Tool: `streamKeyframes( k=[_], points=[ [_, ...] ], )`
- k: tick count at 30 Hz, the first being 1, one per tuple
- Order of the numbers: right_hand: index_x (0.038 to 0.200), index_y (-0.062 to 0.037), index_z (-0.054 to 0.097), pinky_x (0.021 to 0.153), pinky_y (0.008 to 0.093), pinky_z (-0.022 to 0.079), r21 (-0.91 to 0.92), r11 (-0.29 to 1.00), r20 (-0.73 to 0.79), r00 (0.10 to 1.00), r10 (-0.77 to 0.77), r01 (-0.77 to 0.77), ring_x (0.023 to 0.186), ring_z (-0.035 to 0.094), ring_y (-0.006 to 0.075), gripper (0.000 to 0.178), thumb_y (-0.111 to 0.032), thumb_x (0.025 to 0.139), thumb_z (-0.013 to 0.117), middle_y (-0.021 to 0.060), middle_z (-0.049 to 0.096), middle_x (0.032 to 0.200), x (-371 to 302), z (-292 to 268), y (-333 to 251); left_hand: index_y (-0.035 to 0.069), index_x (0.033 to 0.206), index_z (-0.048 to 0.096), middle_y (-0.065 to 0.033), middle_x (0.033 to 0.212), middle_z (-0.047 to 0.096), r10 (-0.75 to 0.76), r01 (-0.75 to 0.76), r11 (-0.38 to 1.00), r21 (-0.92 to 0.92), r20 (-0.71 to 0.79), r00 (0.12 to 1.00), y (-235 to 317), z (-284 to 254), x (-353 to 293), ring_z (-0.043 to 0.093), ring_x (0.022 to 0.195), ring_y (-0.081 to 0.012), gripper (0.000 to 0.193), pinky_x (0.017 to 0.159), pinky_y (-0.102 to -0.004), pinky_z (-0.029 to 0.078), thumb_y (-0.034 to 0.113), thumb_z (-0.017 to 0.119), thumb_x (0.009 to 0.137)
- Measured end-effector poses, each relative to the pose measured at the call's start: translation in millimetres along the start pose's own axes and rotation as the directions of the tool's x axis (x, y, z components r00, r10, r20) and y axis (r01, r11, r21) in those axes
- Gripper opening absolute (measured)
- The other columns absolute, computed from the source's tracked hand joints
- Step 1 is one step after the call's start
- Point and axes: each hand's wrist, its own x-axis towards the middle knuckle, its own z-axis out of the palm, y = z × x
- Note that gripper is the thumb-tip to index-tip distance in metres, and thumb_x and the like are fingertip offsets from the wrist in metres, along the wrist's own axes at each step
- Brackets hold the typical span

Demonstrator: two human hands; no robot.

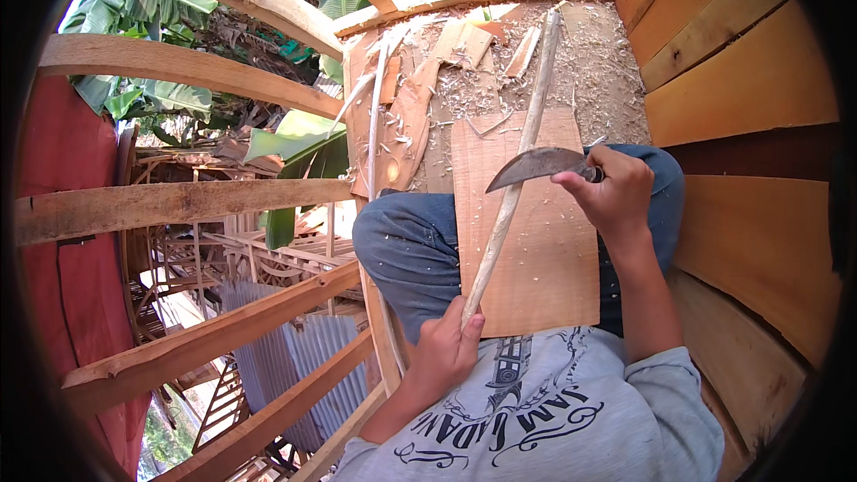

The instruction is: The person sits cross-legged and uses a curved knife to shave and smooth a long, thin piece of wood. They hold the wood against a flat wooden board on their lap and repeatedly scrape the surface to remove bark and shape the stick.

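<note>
We hold a long thin stick that lies across the flat board on our lap, with its long line running from our tummy up and away to the floor full of wood shavings. Our left hand is closed tight around the near end of the stick, just below the board. Our right hand grips a curved knife, whose blade touches the stick at its middle, above the board's top part.

Knife handle hidden in right hand; stick lower end hidden in left hand.
</note>
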Motion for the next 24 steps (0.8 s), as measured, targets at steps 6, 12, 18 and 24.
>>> streamKeyframes(
  k=[6,12,18,24],
  points=[
    [0.060,0.0007,0.055,0.044,0.0367,0.039,0.014,0.956,-0.054,0.954,0.294,-0.294,0.044,0.051,0.0308,0.066,-0.063,0.076,0.065,0.0144,0.050,0.049,26,-26,43,0.002,0.087,0.052,-0.0198,0.058,0.049,-0.034,0.034,0.999,0.032,-0.008,0.999,-21,4,-9,0.057,0.055,-0.0389,0.017,0.049,-0.0410,0.040,0.017,0.048,0.096],
    [0.052,-0.0057,0.051,0.041,0.0341,0.039,0.085,0.996,0.224,0.974,-0.045,0.026,0.041,0.052,0.0267,0.065,-0.067,0.069,0.067,0.0090,0.048,0.046,-23,-23,-35,0.002,0.090,0.052,-0.0203,0.058,0.049,0.046,-0.039,0.996,0.084,-0.081,0.996,-21,9,2,0.056,0.055,-0.0409,0.021,0.049,-0.0435,0.040,0.021,0.046,0.097],
    [0.052,-0.0069,0.050,0.040,0.0328,0.039,-0.031,0.997,0.180,0.982,-0.058,0.065,0.040,0.052,0.0242,0.067,-0.071,0.064,0.066,0.0078,0.047,0.044,-23,-6,-16,0.002,0.091,0.052,-0.0203,0.057,0.049,0.037,-0.031,0.996,0.080,-0.066,0.997,-21,11,-2,0.057,0.055,-0.0407,0.020,0.049,-0.0427,0.040,0.020,0.048,0.097],
    [0.054,-0.0062,0.052,0.041,0.0332,0.039,-0.152,0.988,0.152,0.988,0.010,0.013,0.041,0.052,0.0240,0.069,-0.073,0.063,0.065,0.0070,0.048,0.044,-14,-4,0,0.002,0.092,0.052,-0.0218,0.059,0.051,-0.025,0.029,0.996,0.081,-0.041,0.999,-18,12,-2,0.057,0.057,-0.0420,0.017,0.049,-0.0443,0.041,0.018,0.047,0.097]
  ],
)
